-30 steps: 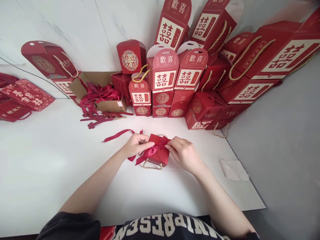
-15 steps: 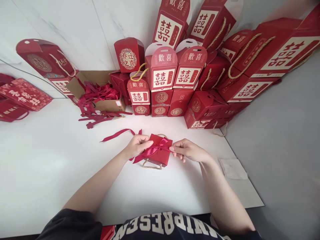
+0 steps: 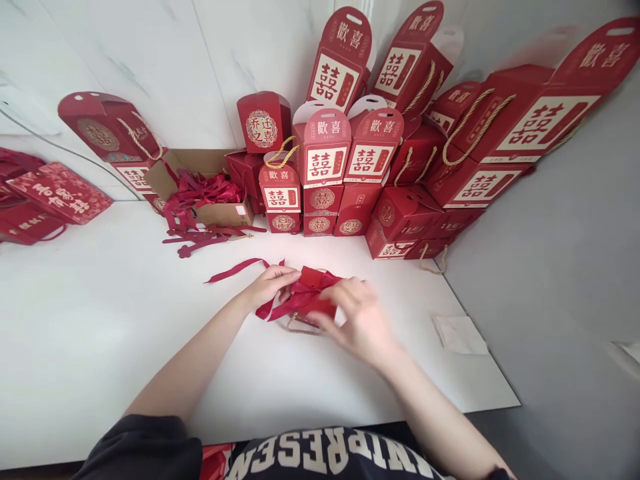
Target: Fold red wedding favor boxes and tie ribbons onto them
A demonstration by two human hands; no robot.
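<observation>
A small red gift box [image 3: 312, 277] with rope handles sits on the white table in front of me. Across its top lies a crimson satin ribbon [image 3: 306, 293] tied in a bow. At the box's left edge, my left hand [image 3: 274, 283] is closed, thumb and fingers pinching the ribbon's left side. My right hand [image 3: 357, 320] hovers over the right part of the box, fingers apart and smeared a little by motion; it covers the bow's right side. One rope handle [image 3: 303, 328] shows at the near side. A ribbon tail [image 3: 235, 270] stretches over the table to the left.
A cardboard box [image 3: 220, 213] full of ribbons stands behind, with loose red tags [image 3: 200, 241] before it. Stacked red gift boxes [image 3: 325, 160] line the wall at the back and right. A white tissue [image 3: 460, 335] lies at the right, red bags [image 3: 60, 193] at far left.
My right hand has let go of the bow's right side and moved nearer to me over the box, its fingers spreading. My left hand stays at the ribbon's left side. The view has shifted slightly.
</observation>
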